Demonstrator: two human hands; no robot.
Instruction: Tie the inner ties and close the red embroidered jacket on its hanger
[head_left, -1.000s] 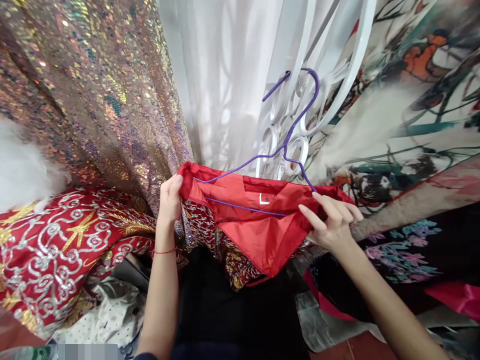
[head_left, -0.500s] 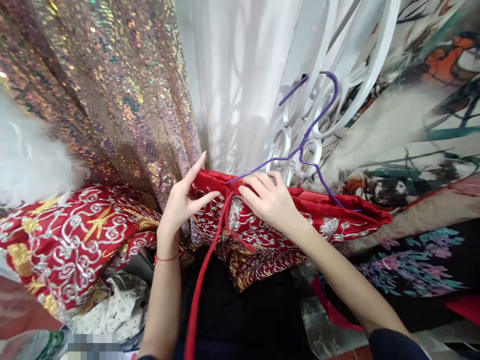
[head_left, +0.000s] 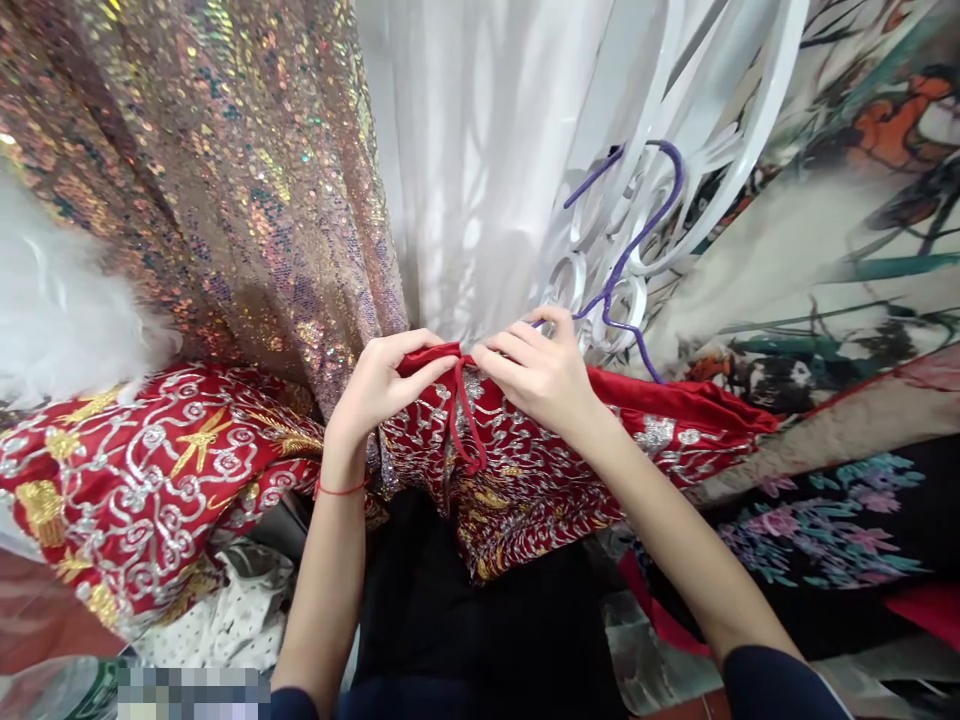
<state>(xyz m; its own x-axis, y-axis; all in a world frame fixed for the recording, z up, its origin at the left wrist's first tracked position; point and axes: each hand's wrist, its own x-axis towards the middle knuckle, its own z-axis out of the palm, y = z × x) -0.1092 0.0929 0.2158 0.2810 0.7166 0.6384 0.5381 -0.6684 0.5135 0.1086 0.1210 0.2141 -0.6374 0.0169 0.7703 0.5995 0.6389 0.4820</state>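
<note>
A red garment (head_left: 540, 470) with silver and gold embroidery hangs on a purple wire hanger (head_left: 637, 250), whose hook sits on a white metal grille (head_left: 675, 130). My left hand (head_left: 382, 385) pinches the garment's top edge at its left end. My right hand (head_left: 536, 375) grips the top edge just right of it, beside the hanger's shoulder. Between both hands a thin red tie cord (head_left: 465, 425) hangs in a short loop down the front of the garment.
A sequinned gold-pink cloth (head_left: 210, 180) hangs at the left and a white sheer curtain (head_left: 465, 150) behind. Another red embroidered garment (head_left: 135, 480) lies at lower left, white fluff (head_left: 67, 310) above it. Painted floral fabrics (head_left: 825, 260) fill the right side.
The garment's red lining was open between my hands; it is now closed, embroidered side out. Both hands came together at the top edge, and the long hanging cord has been drawn up short.
</note>
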